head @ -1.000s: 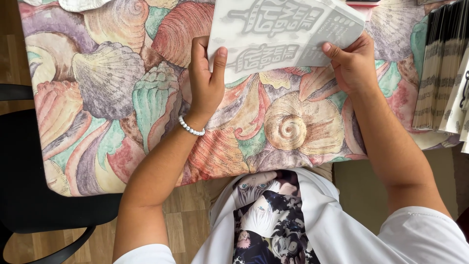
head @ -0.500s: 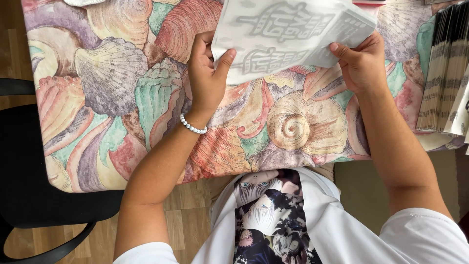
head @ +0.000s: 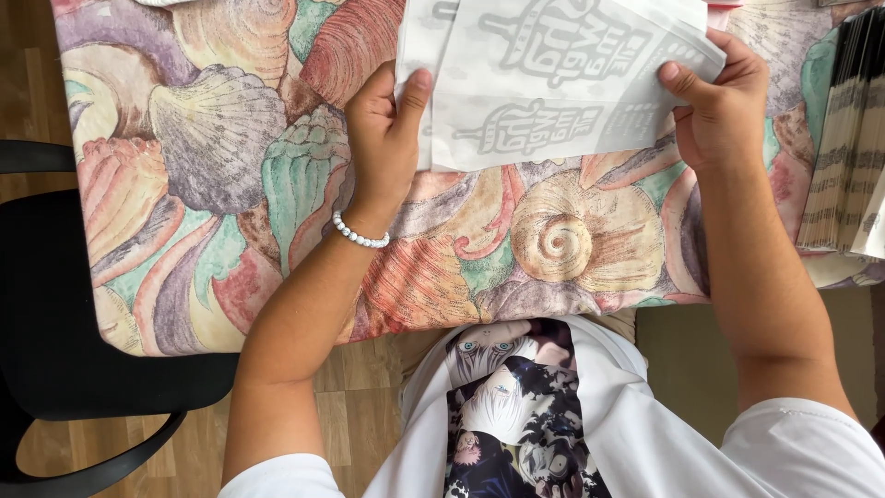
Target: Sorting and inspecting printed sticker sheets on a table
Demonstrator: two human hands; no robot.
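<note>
**Thin white sheets, pinched at both side edges**

White, translucent paper sheets (head: pixel 553 83), grey printing showing through from the far side, held above the upper middle of the tabletop (head: pixel 230 184), which wears a cloth printed with big pastel seashells. Several sheets are stacked loosely; the corners fan apart near the upper right.

Left hand (head: pixel 383 138): closed on the stack's left edge, thumb on the near face, fingers hidden behind. Beaded white bracelet (head: pixel 359 235) at the wrist. Right hand (head: pixel 724 106): clamped on the right edge, thumb across the top sheet's corner.

Handling judgement: very light and limp, with no stiffness of its own. The sheets would likely sag or crease if held at one point, and slide over one another. A hold at two opposite edges, with slight tension, suits them; a hard pinch may crumple the corners.

Nearby: a row of dark-and-cream folded items (head: pixel 848 138) at the right edge and a black chair (head: pixel 83 369) at left.
</note>
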